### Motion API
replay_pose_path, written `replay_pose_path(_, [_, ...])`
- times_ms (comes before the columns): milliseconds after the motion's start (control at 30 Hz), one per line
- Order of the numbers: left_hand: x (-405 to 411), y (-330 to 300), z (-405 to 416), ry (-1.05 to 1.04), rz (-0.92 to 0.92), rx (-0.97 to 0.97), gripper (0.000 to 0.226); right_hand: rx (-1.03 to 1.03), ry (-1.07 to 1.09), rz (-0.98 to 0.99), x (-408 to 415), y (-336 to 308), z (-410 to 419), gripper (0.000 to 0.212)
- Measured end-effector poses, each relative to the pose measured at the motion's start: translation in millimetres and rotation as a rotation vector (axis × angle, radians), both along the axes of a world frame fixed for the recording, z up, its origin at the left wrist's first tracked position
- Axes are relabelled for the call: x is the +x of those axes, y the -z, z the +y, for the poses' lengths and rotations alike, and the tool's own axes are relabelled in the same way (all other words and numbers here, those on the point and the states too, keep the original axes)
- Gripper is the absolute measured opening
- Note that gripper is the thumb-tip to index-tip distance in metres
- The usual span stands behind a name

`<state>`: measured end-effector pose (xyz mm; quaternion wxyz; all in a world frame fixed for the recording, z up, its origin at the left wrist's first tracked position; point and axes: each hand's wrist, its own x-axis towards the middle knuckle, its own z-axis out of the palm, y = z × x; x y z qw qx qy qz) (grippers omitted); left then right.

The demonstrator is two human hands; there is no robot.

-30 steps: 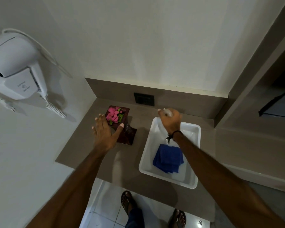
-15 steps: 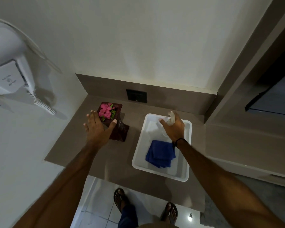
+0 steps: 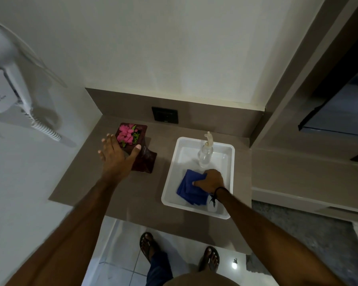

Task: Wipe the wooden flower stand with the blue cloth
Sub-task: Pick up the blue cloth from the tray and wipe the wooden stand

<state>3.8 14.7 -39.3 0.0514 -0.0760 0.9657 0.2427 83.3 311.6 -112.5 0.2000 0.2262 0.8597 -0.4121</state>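
Observation:
A dark wooden flower stand (image 3: 146, 159) with pink flowers on top stands at the back left of the brown counter. My left hand (image 3: 117, 154) rests against its near side, fingers spread around the upper part. The folded blue cloth (image 3: 189, 187) lies in a white tray (image 3: 229, 162) to the right. My right hand (image 3: 210, 181) lies on the cloth's right side, with the fingers closing on its edge. A clear spray bottle (image 3: 205, 153) stands upright in the tray, just behind that hand.
A black wall socket (image 3: 165, 114) sits on the backsplash behind the stand. A white wall-mounted hair dryer (image 3: 2, 93) with a coiled cord hangs on the left wall. A cabinet ledge runs along the right. My sandalled feet stand on the tiled floor below the counter edge.
My right hand has let go of the spray bottle, which now stands in the tray, and has drawn back onto the blue cloth. My left hand has stayed at the flower stand.

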Motion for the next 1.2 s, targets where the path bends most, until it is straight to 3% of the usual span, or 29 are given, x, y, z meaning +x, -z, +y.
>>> replay_pose_path(167, [-1, -1, 2, -0.018, 0.019, 0.014, 0.108, -0.247, 0.123, 0.158, -19, -24, -25, 0.025])
replay_pose_path(333, [-3, -3, 3, -0.059, 0.040, 0.078, 0.104, -0.393, 0.200, 0.235, -60, -66, -66, 0.018])
replay_pose_path(500, [-8, -2, 6, -0.113, 0.078, 0.109, 0.100, -0.446, 0.184, 0.325, -77, -81, -128, 0.044])
replay_pose_path(567, [-9, -1, 5, -0.105, 0.075, 0.079, 0.099, -0.506, 0.227, 0.365, -73, -78, -145, 0.044])
replay_pose_path(733, [-8, 1, 4, -0.071, 0.075, 0.076, 0.097, -0.460, 0.197, 0.278, -70, -48, -158, 0.018])
replay_pose_path(1000, [-5, -2, 5, -0.060, 0.052, 0.079, 0.101, -0.183, -0.139, 0.107, -89, -22, -150, 0.032])
replay_pose_path(1133, [-5, -2, 4, -0.069, 0.061, 0.096, 0.101, -0.262, -0.116, 0.092, -91, -28, -151, 0.034])
replay_pose_path(1200, [-5, -1, 5, -0.067, 0.077, 0.103, 0.100, -0.403, -0.029, 0.114, -89, -35, -152, 0.033])
